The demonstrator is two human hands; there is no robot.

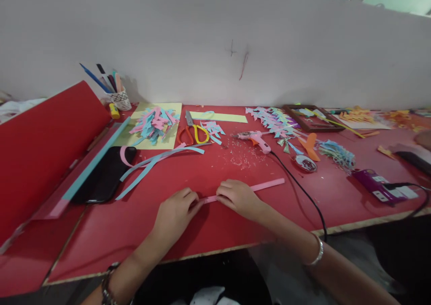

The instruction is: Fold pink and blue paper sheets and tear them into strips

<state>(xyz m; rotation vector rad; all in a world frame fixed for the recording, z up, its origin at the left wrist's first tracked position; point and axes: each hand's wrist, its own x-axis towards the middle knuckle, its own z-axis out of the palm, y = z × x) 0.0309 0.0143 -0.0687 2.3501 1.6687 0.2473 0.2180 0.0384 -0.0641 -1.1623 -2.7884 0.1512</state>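
Observation:
A narrow pink paper strip (269,185) lies across the red tabletop in front of me. My left hand (178,210) pinches its left end between thumb and fingers. Close beside it, my right hand (238,198) is closed on the strip's middle, and a short piece of pink shows between the two hands. The rest of the strip runs out to the right past my right hand. Beyond my hands lie loose blue paper strips (158,161), scissors (192,130) with red and yellow handles, and a pink glue gun (257,140).
A pile of cut paper pieces (155,123) sits on yellow paper at the back left. A black phone (104,175) and a leaning red board (50,139) stand left. The glue gun's cord (303,184) crosses to the front edge. A purple power strip (373,186) lies right.

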